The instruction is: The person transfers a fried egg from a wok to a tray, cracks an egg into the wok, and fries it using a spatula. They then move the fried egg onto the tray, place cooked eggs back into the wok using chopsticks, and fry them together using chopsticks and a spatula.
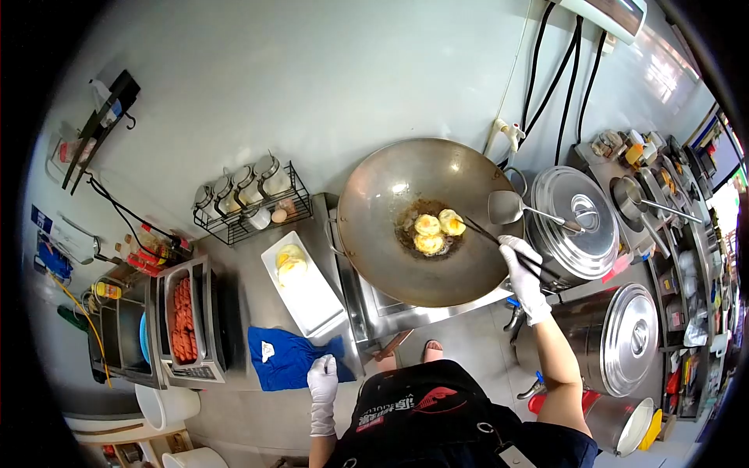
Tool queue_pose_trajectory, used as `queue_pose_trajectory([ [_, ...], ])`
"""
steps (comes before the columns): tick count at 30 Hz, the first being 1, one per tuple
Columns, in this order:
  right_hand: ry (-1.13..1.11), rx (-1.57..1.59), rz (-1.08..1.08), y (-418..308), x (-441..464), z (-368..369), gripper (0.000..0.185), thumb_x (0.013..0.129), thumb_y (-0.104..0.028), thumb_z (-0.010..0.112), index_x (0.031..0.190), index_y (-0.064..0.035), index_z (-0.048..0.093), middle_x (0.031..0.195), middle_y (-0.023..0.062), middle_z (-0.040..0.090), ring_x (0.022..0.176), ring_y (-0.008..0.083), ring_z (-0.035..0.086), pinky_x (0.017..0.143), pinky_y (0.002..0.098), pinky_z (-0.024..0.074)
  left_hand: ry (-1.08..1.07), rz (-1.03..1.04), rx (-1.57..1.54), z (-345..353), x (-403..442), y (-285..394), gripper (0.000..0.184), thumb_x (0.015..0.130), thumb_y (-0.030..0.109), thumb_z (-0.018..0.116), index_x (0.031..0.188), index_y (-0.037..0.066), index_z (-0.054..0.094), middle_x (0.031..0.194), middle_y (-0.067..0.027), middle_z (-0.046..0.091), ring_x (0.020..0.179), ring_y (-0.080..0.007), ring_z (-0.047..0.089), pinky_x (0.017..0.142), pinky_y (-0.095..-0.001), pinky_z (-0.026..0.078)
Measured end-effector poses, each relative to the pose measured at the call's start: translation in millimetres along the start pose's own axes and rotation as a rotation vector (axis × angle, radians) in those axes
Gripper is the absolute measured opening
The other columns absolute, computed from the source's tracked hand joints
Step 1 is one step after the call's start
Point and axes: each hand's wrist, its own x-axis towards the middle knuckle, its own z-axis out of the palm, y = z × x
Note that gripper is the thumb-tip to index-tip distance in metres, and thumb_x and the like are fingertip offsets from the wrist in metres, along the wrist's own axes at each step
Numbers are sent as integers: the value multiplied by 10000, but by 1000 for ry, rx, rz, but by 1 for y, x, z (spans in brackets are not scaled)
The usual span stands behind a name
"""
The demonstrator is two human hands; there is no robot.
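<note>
In a large wok [390, 273], several yellow-white fried eggs [428, 234] sit in a little dark oil at the centre. My right hand [524, 273], in a white glove, is closed around long dark chopsticks [488, 234] whose tips reach the rightmost egg. Down by the counter's front edge is my left hand [322, 378], gloved and with its fingers curled; nothing shows in it. It is beside a blue cloth [289, 360]. A white rectangular tray [308, 294] left of the wok holds more cooked egg [291, 264] at its far end.
A spatula [507, 208] lies across the wok's right rim and a lidded pot [573, 222]. Behind the tray stands a wire rack [253, 207] with jars and eggs. Reddish meat [183, 320] fills a container at left. Another lidded pot [630, 339] stands at right.
</note>
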Motion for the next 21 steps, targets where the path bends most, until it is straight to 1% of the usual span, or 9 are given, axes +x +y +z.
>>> queue_pose_trajectory([
  [3, -305, -201, -288, -5, 0, -3, 177, 781, -35, 706, 940, 10, 644, 944, 150, 668, 941, 290, 642, 879, 357, 499, -8, 8, 3, 0, -3, -2, 230, 894, 185, 629, 969, -27, 675, 899, -163, 684, 792, -214, 670, 722, -308, 525],
  [6, -483, -372, -498, 5, 4, 10, 214, 786, -123, 704, 969, -33, 641, 999, 131, 663, 996, 303, 625, 895, 357, 498, -30, -4, -21, 3, -6, -6, 226, 897, 182, 626, 967, -27, 676, 893, -158, 685, 787, -197, 667, 716, -299, 524],
  [9, -673, -662, -670, 22, 4, 23, 216, 835, -158, 616, 1021, -48, 630, 1058, 134, 650, 1040, 298, 612, 889, 358, 509, -26, -18, -77, 9, -6, -13, 227, 890, 204, 624, 954, -7, 679, 920, -182, 676, 821, -316, 668, 732, -362, 528],
  [11, -771, -756, -770, 22, 5, 26, 203, 860, -154, 568, 1009, -26, 623, 1071, 161, 640, 1043, 312, 613, 886, 357, 515, -26, -7, -51, 8, -6, -12, 228, 891, 205, 621, 952, -6, 679, 921, -182, 675, 819, -317, 668, 730, -364, 529],
  [14, -615, -445, -638, 17, 12, 15, 179, 857, -118, 570, 998, -17, 618, 1056, 160, 646, 1008, 311, 625, 868, 344, 518, -29, -22, -37, 3, -5, -4, 233, 892, 209, 619, 949, -9, 679, 922, -183, 675, 819, -317, 668, 731, -366, 530],
  [15, -510, -330, -504, 11, 15, 12, 129, 854, -59, 592, 971, -13, 623, 1021, 156, 656, 960, 295, 640, 845, 327, 517, -29, -35, -38, 2, -5, -3, 235, 892, 210, 618, 948, -10, 678, 923, -183, 675, 820, -317, 668, 732, -366, 530],
  [16, -339, -268, -409, -5, 17, 11, 79, 855, -24, 618, 930, -2, 632, 971, 151, 665, 917, 278, 652, 827, 316, 514, -26, -30, -29, 3, -7, -6, 231, 891, 202, 623, 955, -13, 678, 918, -173, 679, 807, -278, 670, 727, -342, 530],
  [18, -133, -232, -226, 5, 19, 8, 64, 855, -24, 639, 910, 11, 640, 954, 149, 671, 901, 265, 657, 830, 313, 513, -24, -18, -6, 4, -8, -11, 225, 889, 185, 633, 970, -20, 678, 909, -153, 687, 782, -201, 673, 716, -295, 528],
  [21, -35, -242, -148, 8, 17, -1, 116, 855, -39, 648, 953, 25, 652, 967, 139, 681, 896, 228, 661, 834, 295, 505, -45, -12, 18, 4, -7, -10, 221, 891, 180, 626, 971, -19, 679, 914, -158, 688, 786, -218, 677, 720, -304, 530],
])
